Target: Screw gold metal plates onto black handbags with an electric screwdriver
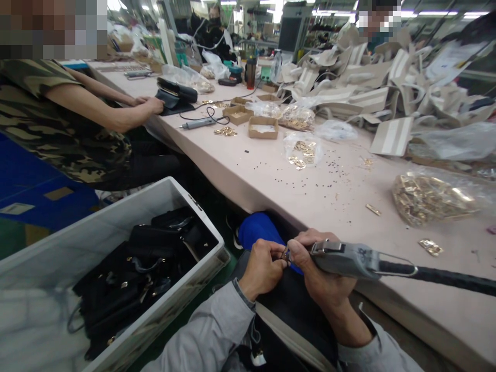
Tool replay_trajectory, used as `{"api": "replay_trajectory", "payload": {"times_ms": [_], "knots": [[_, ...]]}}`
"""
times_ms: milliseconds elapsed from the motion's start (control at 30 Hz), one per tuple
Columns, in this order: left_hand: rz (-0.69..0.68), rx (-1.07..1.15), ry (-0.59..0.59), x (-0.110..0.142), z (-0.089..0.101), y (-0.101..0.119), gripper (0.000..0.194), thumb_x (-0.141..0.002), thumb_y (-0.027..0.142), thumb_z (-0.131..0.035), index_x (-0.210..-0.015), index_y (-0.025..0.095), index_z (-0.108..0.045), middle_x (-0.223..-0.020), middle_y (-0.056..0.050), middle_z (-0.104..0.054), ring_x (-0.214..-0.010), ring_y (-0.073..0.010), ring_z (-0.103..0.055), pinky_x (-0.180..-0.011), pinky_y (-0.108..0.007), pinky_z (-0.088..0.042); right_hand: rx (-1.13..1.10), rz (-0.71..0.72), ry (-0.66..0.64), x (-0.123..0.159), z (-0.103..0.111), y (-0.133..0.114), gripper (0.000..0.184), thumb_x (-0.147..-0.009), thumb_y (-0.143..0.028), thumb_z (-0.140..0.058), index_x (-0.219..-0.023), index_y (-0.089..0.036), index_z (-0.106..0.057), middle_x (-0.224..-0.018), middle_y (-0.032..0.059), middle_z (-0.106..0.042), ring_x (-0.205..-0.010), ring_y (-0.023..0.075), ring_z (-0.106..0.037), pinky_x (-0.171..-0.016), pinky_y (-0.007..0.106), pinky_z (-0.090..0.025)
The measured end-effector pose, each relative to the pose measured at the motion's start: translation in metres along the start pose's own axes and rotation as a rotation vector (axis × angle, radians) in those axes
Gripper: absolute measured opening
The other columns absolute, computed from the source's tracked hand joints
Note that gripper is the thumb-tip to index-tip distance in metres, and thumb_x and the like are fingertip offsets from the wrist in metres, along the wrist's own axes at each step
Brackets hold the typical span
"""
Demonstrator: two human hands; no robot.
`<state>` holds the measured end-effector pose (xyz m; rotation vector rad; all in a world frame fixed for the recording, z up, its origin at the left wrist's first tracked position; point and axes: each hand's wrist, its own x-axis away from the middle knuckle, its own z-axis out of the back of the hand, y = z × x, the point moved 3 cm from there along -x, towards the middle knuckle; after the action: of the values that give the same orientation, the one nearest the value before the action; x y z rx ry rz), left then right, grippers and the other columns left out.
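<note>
My right hand [318,274] is wrapped round a grey electric screwdriver [346,257] whose black cable runs off to the right; its tip points left at a small metal fitting [285,254]. My left hand [263,266] pinches that fitting from the left, fingers closed. Both hands hover over a black bag [289,305] lying in my lap, just below the table's front edge. The fitting is mostly hidden by my fingers.
A pink worktable [271,175] carries bags of gold hardware [426,199], small cardboard boxes [263,126], loose screws and a second screwdriver [201,123]. A white bin of black bags [127,279] stands at my left. A person in camouflage works at the left; striped beige pieces are piled far right.
</note>
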<state>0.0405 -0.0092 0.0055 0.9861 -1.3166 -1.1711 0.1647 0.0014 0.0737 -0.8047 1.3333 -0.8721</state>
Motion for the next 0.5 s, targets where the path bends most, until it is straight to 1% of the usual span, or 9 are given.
{"api": "replay_trajectory", "payload": {"times_ms": [100,200,300,367,433,500], "knots": [[-0.02,-0.037,0.0,0.003,-0.003,0.0,0.022,-0.073,0.008,-0.059,-0.079,0.014,-0.08,-0.078,-0.003,-0.076,-0.075,-0.02,-0.068,-0.067,-0.027,-0.048,0.046,-0.018,0.004,-0.001,0.001,-0.001,0.01,-0.086,-0.024,-0.078,-0.082,-0.022,-0.069,-0.073,-0.0016,-0.065,-0.066,0.0157,-0.061,-0.068,0.034,-0.051],[-0.036,-0.081,0.015,0.005,-0.007,-0.002,0.019,-0.075,0.01,-0.058,-0.074,0.015,-0.077,-0.073,-0.002,-0.072,-0.07,-0.0173,-0.064,-0.064,-0.026,-0.045,0.085,-0.022,0.013,-0.002,0.002,0.0,0.012,-0.085,-0.026,-0.08,-0.081,-0.022,-0.069,-0.073,-0.001,-0.066,-0.067,0.0163,-0.062,-0.068,0.034,-0.051],[-0.052,-0.137,0.041,0.006,-0.008,-0.005,0.016,-0.077,0.012,-0.059,-0.07,0.014,-0.073,-0.065,0.0,-0.064,-0.064,-0.0149,-0.057,-0.061,-0.026,-0.04,0.131,0.01,-0.055,-0.002,0.003,0.002,0.012,-0.085,-0.025,-0.08,-0.08,-0.02,-0.07,-0.074,0.0005,-0.068,-0.066,0.0153,-0.062,-0.067,0.032,-0.052],[-0.061,-0.142,0.038,0.007,-0.008,-0.006,0.014,-0.075,0.01,-0.059,-0.068,0.014,-0.071,-0.063,0.002,-0.06,-0.063,-0.0137,-0.053,-0.06,-0.026,-0.037,0.103,-0.006,-0.104,-0.002,0.005,0.005,0.011,-0.086,-0.023,-0.079,-0.081,-0.02,-0.069,-0.074,0.001,-0.067,-0.064,0.0145,-0.062,-0.064,0.031,-0.052],[-0.046,-0.127,0.023,0.007,-0.008,-0.007,0.014,-0.072,0.008,-0.06,-0.069,0.014,-0.072,-0.063,0.002,-0.059,-0.064,-0.0135,-0.053,-0.06,-0.026,-0.036,0.032,-0.034,-0.143,-0.004,0.009,0.005,0.011,-0.087,-0.021,-0.078,-0.082,-0.02,-0.068,-0.073,0.0006,-0.066,-0.063,0.0143,-0.061,-0.061,0.03,-0.051],[-0.026,-0.12,0.006,0.008,-0.008,-0.007,0.016,-0.072,0.008,-0.06,-0.073,0.014,-0.074,-0.066,0.002,-0.062,-0.067,-0.0145,-0.055,-0.062,-0.026,-0.037,-0.1,-0.049,-0.125,-0.006,0.016,0.0,0.01,-0.087,-0.019,-0.076,-0.084,-0.02,-0.067,-0.071,-0.0005,-0.064,-0.063,0.0145,-0.061,-0.06,0.03,-0.05]]}}
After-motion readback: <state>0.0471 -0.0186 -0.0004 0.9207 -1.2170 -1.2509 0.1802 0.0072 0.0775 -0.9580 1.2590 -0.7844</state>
